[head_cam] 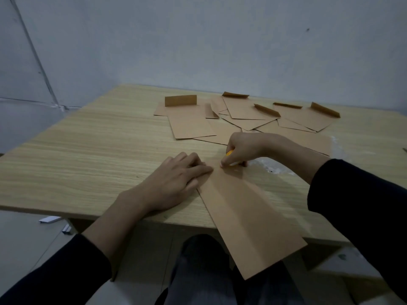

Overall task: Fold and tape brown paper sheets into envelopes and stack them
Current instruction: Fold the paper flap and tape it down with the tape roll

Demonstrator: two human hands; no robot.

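A pale grey-blue wall rises behind a light wood-grain table that fills the middle of the head view. Under both hands lies a long folded brown paper sheet with lengthwise creases; its far end sits on the table between the hands, and its near end juts past the table edge toward the person's dark trousers. The left hand lies flat with its fingers stretched out, pressing down on the far left corner of the sheet. The right hand is curled, gripping a small yellow object, too hidden to identify, and one of its fingertips touches the far end of the paper just beside the left hand's fingertips. Beyond the right hand, a loose overlapping spread of brown paper envelopes lies on the table, several with short flaps standing up; one envelope with an upright flap lies at the left edge of the spread, beyond the left hand. A whitish smeared patch marks the tabletop just right of the right hand, under its wrist. Both forearms come out of dark sleeves. Below the table edge, left of the left forearm, a few small pale strips lie on the floor.
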